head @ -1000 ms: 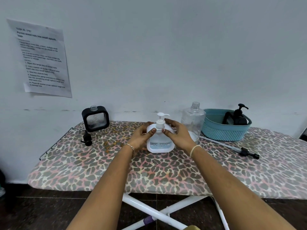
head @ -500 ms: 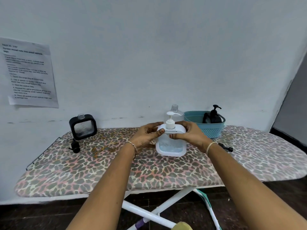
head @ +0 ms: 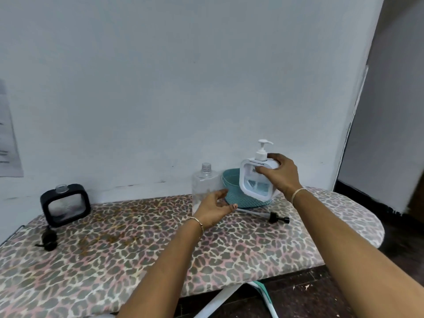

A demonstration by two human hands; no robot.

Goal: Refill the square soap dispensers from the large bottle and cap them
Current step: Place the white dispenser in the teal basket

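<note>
Leopard-print cloth covers the ironing board (head: 114, 249), which is pushed up against a pale wall. Above its far side, the right hand (head: 278, 177) grips the white square dispenser (head: 252, 187) by its upper right corner. The thumb lies across the clear front and the fingers wrap behind. It holds the dispenser in the air, slightly tilted, over the teal basket (head: 231, 191). The white pump (head: 263, 149) is on top of the dispenser, and what looks like a little liquid sits low in the window. The left hand (head: 215, 210) is well apart from the right and holds nothing. Its fingers are loosely curved, low in front of the large clear bottle (head: 204, 184), and I can't tell whether they brush it. The bottle stands uncapped just left of the basket. On the cloth in front of the basket lies a black pump with a long tube (head: 274, 217). At the far left stands a black square dispenser (head: 65, 204) with its neck open, and a small black pump head (head: 48, 240) lies just in front of it. A printed sheet (head: 6, 134) hangs on the wall at the left edge.
</note>
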